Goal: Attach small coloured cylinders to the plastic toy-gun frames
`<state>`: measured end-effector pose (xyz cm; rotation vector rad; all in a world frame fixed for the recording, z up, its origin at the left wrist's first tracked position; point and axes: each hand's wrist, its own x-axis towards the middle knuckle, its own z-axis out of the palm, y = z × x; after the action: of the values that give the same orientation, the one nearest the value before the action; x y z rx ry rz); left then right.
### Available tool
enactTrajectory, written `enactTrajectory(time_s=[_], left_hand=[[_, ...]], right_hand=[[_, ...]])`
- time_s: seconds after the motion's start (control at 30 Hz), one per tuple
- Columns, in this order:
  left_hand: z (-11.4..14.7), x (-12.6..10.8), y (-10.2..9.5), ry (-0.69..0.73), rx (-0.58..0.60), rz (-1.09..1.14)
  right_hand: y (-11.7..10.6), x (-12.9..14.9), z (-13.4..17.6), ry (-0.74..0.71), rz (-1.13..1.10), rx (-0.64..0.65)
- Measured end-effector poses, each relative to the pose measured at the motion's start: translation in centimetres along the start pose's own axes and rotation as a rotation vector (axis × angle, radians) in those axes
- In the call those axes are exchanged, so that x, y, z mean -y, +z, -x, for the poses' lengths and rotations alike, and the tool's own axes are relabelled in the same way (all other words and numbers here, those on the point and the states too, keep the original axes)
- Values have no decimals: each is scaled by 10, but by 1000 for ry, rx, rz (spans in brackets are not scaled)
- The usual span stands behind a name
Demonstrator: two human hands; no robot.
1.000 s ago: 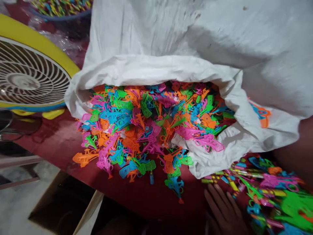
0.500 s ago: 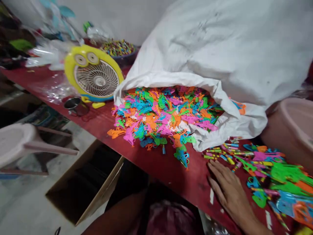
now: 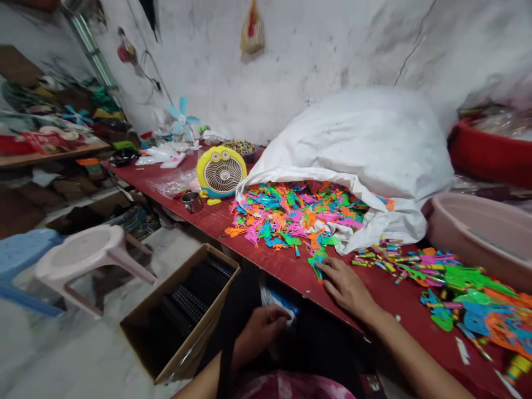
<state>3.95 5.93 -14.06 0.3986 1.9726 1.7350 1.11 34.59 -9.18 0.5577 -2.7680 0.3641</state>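
My right grip is open with fingers loosely spread over the red surface, its fingertips at a blue-and-green toy piece that lies near the front edge, before the white sack and its spill of bright plastic pieces. My left grip is curled below the edge beside something blue and white; I cannot tell whether it holds anything. More coloured toys lie to my right, by a pink tub.

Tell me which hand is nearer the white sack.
Right. The right hand is over the red table, just in front of the white sack; the left hand is lower, off the table's near edge.
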Motion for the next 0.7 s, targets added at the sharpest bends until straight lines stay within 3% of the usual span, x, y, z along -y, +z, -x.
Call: enactTrajectory(time_s=[0.13, 0.3, 0.5, 0.6, 0.7], left_hand=[[-18, -42, 13, 237, -103, -61], [-71, -72, 32, 348, -132, -159], [-122, -79, 52, 384, -150, -205], [-131, -76, 64, 413, -85, -183], [-134, -69, 72, 373, -46, -143]], right_hand=[[-8, 14, 7, 4, 30, 32], [-14, 19, 5, -20, 45, 1], [-19, 10, -1, 230, -222, -407], [-14, 8, 0, 355, -285, -518], [-8, 7, 0, 442, -209, -600]])
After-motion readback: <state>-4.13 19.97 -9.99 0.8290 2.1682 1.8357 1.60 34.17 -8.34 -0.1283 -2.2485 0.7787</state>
